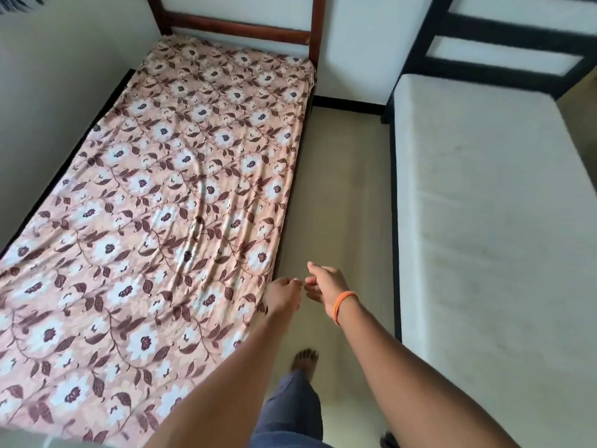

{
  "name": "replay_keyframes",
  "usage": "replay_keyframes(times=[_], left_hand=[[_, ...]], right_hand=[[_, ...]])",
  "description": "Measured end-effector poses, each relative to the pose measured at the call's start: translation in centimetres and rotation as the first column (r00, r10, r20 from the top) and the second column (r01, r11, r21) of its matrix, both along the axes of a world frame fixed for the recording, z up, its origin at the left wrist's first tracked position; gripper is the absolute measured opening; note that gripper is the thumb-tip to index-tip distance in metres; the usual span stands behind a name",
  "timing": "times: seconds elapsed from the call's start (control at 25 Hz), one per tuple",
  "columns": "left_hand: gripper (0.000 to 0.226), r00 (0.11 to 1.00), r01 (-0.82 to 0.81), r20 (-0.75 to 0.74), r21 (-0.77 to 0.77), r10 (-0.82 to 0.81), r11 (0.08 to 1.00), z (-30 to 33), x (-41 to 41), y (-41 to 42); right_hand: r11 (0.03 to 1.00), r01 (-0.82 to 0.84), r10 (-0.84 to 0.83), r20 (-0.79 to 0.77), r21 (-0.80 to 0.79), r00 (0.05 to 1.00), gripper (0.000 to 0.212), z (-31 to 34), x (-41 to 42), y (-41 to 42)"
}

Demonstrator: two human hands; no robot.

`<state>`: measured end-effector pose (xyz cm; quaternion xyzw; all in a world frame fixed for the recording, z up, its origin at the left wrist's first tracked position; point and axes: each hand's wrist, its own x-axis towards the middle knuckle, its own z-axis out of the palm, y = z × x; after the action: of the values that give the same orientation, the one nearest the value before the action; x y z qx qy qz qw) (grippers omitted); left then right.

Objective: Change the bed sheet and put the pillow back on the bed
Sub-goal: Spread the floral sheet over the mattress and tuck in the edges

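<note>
A pink bed sheet [168, 189] with white flowers and brown leaves covers the left bed, spread out with wrinkles near its right side. My left hand [284, 297] is at the sheet's right edge with its fingers curled; whether it grips the cloth I cannot tell. My right hand [326, 287], with an orange band on the wrist, hovers just right of it over the floor, fingers loosely bent and holding nothing. No pillow is in view.
The left bed has a brown wooden headboard [239, 27] and stands against the left wall. A second bed with a bare white mattress [491, 221] and dark frame stands at the right. A narrow strip of floor [342, 189] runs between them, where my bare foot [305, 358] stands.
</note>
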<state>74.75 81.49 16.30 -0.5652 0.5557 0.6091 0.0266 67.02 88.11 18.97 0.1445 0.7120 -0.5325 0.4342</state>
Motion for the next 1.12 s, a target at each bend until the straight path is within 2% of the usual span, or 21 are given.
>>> replay_keyframes(times=[0.08, 0.2, 0.4, 0.52, 0.64, 0.72, 0.84, 1.0, 1.08, 1.12], left_hand=[[0.023, 0.998, 0.056, 0.004, -0.021, -0.056, 0.998, 1.1, -4.5, -2.3], [0.024, 0.993, 0.117, 0.015, -0.135, -0.116, 0.984, 1.5, -11.6, -6.3], [0.017, 0.998, 0.053, 0.038, -0.232, -0.046, 0.971, 2.3, -20.9, -12.1], [0.019, 0.987, 0.137, 0.124, -0.351, -0.099, 0.926, 2.3, -28.3, -15.9], [0.016, 0.975, 0.198, 0.178, -0.402, -0.136, 0.894, 3.4, -38.5, -19.3], [0.017, 0.985, 0.160, 0.124, -0.408, -0.120, 0.899, 4.7, -46.3, -21.8], [0.018, 0.998, 0.041, 0.061, -0.402, -0.018, 0.915, 5.3, -55.5, -26.4], [0.021, 0.987, -0.155, 0.003, -0.276, 0.162, 0.948, 1.0, -66.4, -34.6], [0.019, 0.929, -0.370, -0.041, -0.057, 0.369, 0.927, -3.1, -71.0, -38.4], [0.015, 0.850, -0.511, -0.062, 0.147, 0.523, 0.847, -5.5, -73.3, -39.9]], right_hand=[[0.999, -0.041, 0.041, -0.003, 0.007, 0.999, 0.017, 0.5, -4.9, -1.6], [0.992, -0.126, 0.127, -0.057, 0.021, 0.990, 0.016, 2.3, -12.9, -5.1], [0.945, -0.326, 0.328, -0.097, 0.034, 0.940, 0.015, 3.0, -26.3, -12.5], [0.928, -0.373, 0.371, -0.116, 0.008, 0.921, 0.013, 2.6, -34.3, -17.0], [0.886, -0.464, 0.464, -0.096, 0.026, 0.881, 0.010, 3.4, -44.4, -20.9], [0.844, -0.533, 0.536, -0.108, 0.053, 0.837, 0.011, 4.2, -52.5, -24.5], [0.859, -0.504, 0.512, -0.169, 0.091, 0.842, 0.012, 4.4, -62.2, -30.4], [0.835, -0.547, 0.551, -0.130, 0.068, 0.824, 0.012, 1.9, -72.3, -39.3], [0.828, -0.556, 0.561, -0.094, 0.071, 0.822, 0.016, -1.0, -76.3, -42.8], [0.832, -0.548, 0.553, -0.059, 0.086, 0.831, 0.017, -2.8, -78.1, -44.3]])
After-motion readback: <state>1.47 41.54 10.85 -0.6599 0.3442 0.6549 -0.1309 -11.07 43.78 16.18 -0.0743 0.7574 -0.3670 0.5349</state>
